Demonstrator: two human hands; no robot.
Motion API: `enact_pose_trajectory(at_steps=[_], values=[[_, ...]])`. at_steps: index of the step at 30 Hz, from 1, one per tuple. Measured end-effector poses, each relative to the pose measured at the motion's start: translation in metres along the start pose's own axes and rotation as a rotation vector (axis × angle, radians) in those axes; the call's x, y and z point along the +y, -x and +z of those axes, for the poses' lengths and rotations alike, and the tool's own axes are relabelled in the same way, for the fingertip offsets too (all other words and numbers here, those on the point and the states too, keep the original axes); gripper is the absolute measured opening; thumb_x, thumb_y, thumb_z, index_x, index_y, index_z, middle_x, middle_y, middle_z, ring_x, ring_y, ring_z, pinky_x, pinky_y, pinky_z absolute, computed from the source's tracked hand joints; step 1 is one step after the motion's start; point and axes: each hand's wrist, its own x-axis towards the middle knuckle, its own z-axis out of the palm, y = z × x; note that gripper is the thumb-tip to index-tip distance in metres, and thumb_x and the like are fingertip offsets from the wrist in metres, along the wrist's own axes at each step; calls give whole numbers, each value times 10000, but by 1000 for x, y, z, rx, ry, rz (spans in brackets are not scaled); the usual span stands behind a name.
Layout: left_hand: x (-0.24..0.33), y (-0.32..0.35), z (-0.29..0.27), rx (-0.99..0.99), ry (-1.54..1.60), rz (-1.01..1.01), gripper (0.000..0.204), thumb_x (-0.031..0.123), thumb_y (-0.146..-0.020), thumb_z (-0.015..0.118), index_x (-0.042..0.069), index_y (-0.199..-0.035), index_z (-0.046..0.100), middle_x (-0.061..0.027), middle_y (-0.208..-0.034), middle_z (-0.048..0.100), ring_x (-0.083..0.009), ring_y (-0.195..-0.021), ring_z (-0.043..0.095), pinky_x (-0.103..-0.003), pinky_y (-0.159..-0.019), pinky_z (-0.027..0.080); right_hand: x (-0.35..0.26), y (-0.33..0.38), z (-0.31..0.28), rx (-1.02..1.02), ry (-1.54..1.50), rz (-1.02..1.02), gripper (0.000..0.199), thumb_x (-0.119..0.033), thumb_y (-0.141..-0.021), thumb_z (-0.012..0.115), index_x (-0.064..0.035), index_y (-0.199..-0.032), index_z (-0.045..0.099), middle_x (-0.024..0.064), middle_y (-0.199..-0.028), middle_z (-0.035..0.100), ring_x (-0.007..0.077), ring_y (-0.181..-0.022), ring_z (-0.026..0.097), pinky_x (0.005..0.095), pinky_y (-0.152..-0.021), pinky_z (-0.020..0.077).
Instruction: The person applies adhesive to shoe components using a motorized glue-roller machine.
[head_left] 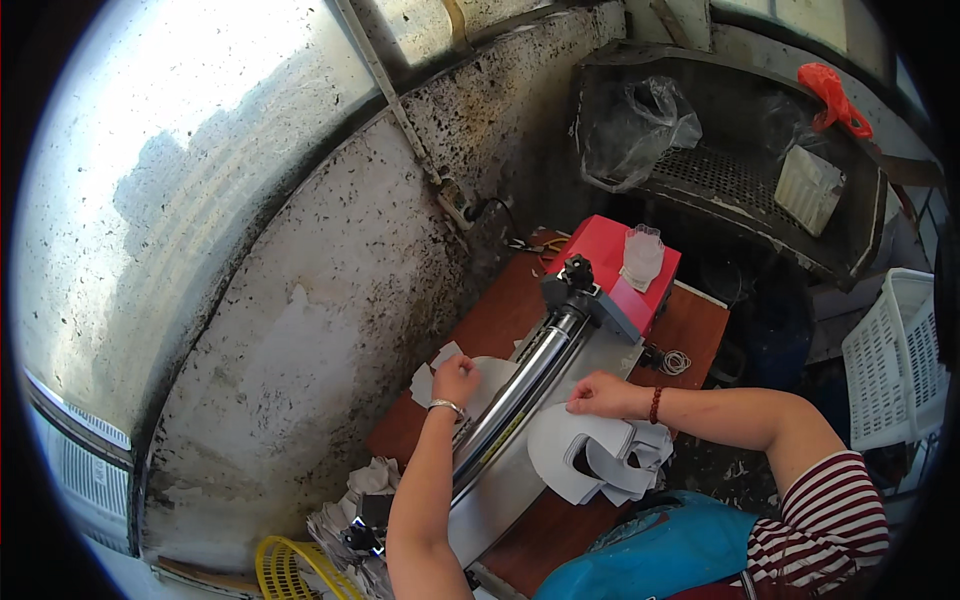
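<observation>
A red-ended roller machine [628, 270] stands on a reddish-brown table, its long shiny metal roller [520, 385] running diagonally between my hands. On the far side of the roller, my left hand [456, 381] is closed at the edge of a white curved sheet [490, 374], which partly hides behind the roller. My right hand [606, 396] is on the near side, thumb and fingers pinched together at the upper edge of a stack of white curved cut-outs [556, 448]. Whether a sheet is between those fingertips is too small to tell.
A clear plastic cup [642, 256] sits on the machine's red housing. White scraps [372, 480] pile up by the wall, above a yellow basket [290, 570]. A dark metal bin [735, 190] with plastic bags stands behind; a white plastic crate [895, 360] is at right.
</observation>
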Motion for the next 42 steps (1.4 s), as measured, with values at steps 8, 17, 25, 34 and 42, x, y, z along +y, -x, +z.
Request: enact_pose_trajectory(at_steps=[8, 17, 25, 34, 42], values=[[44, 15, -29, 552, -258, 376, 295, -14, -736, 508, 137, -954, 636, -155, -817, 619, -342, -727, 589, -412, -635, 479, -7, -9, -3, 54, 265, 90, 360, -338, -800, 544, 7, -808, 646, 190, -776, 618, 303, -766, 599, 369, -696, 464], [16, 5, 10, -356, -53, 93, 290, 232, -807, 483, 49, -973, 635, -164, -954, 616, -330, -858, 582, -356, -806, 437, 0, -23, 7, 136, 189, 23, 371, -341, -826, 524, 12, -788, 634, 172, -729, 608, 278, -705, 591, 368, -656, 456], [-3, -1, 19, -112, 35, -40, 259, 213, -736, 583, 24, -903, 645, -140, -820, 637, -251, -773, 603, -338, -754, 456, -6, -15, 1, 119, 152, 19, 326, -314, -821, 539, -2, -815, 635, 165, -804, 627, 279, -782, 604, 362, -705, 462], [-14, -11, -10, -4, 285, -176, 181, 130, -612, 666, 27, -757, 629, -72, -735, 628, -157, -732, 582, -301, -705, 458, -7, 0, 0, 136, 139, -93, 278, -290, -838, 524, -27, -864, 611, 154, -817, 620, 294, -796, 592, 374, -716, 454], [-2, -3, -7, -39, 164, -168, 266, 147, -630, 675, 98, -891, 676, -51, -821, 631, -144, -778, 580, -293, -734, 449, -15, 8, 0, 36, 218, -166, 260, -287, -858, 499, -48, -877, 600, 148, -818, 611, 309, -798, 580, 383, -713, 447]])
